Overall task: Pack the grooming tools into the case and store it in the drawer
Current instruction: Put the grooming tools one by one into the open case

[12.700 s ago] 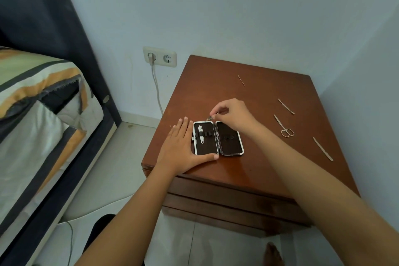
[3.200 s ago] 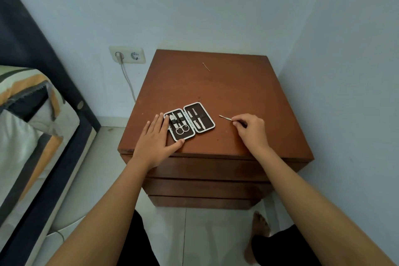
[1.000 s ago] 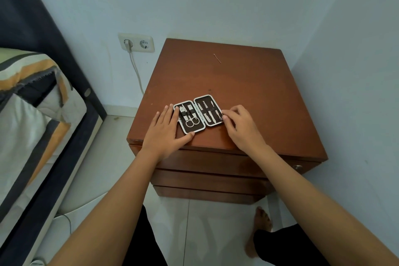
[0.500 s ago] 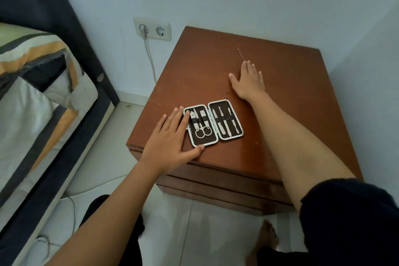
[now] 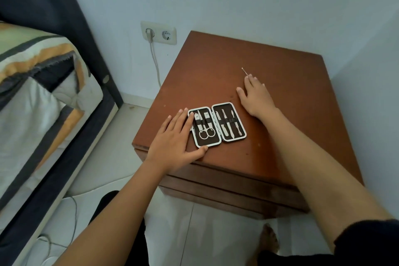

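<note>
A small black grooming case (image 5: 217,124) with a silver rim lies open on the brown nightstand (image 5: 280,114), near its front left corner. Scissors and clippers sit in its left half, several thin metal tools in its right half. My left hand (image 5: 176,142) lies flat against the case's left edge, fingers spread, thumb at the lower rim. My right hand (image 5: 254,97) rests flat farther back on the top, fingertips touching the near end of a thin metal pick (image 5: 245,71) that lies loose on the wood.
Closed drawer fronts (image 5: 226,188) stack below the nightstand top. White walls stand behind and to the right. A double wall socket (image 5: 158,33) with a plugged cable is at the left, and a bed (image 5: 38,93) with a striped cover farther left. My bare foot (image 5: 268,242) is on the tiled floor.
My right hand left the case's right side and reached back across the top to the loose pick, where its fingertips now touch it. My left hand stayed against the case.
</note>
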Tool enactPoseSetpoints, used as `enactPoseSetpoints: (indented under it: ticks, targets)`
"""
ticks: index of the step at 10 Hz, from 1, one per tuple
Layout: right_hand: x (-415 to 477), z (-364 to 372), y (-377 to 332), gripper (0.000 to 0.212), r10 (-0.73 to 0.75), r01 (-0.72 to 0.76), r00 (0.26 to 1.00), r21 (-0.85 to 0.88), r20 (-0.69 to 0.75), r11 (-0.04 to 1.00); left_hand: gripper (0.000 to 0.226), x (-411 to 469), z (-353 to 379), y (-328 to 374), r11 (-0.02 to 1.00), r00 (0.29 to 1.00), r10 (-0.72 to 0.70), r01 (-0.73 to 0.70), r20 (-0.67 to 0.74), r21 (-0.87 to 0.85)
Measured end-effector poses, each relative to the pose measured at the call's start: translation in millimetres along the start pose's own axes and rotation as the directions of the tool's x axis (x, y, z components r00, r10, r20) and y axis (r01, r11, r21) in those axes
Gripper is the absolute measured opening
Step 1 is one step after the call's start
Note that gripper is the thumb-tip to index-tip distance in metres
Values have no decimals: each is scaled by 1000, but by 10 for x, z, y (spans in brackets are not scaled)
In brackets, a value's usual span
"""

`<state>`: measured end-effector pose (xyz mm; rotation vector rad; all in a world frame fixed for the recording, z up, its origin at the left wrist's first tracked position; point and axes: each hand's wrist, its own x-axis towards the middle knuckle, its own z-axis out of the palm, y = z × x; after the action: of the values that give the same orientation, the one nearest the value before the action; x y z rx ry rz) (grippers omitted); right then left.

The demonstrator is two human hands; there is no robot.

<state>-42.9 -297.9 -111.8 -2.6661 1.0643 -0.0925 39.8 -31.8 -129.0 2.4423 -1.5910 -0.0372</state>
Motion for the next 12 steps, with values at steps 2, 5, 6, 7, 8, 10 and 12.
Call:
enactPoseSetpoints:
  ticks: [2,5,6,7,8,10,12]
  targets:
    - [-954,70,44,50,-26,38,994,109,-111,993,99,-14,-29,10,1000,999,-5,5,34,-8]
    - [-1619,52,79,25,219,-67,918,414,-330,908,105,-6,-41,24,1000,996,-14,14,89,-5]
    - [-1570,9,64,15,316,-121,897,516,-310,848,105,1,-41,21,1000,996,-11,11,92,-5]
    - [-1467,-60,61,8,379,-212,893,515,-243,831,104,-5,-25,18,1000,997,-9,10,77,-12]
    - [-1367,-95,47,12,409,-298,895,444,-179,845,104,0,-12,15,1000,998,-12,12,67,-9]
    - [-1400,-80,-31,21,353,-316,924,221,-150,923,103,5,-1,9,1000,998,-13,13,65,8]
    - [-1468,-84,-372,14,163,-113,980,351,-116,930,103,11,6,0,1000,998,-14,13,63,11]
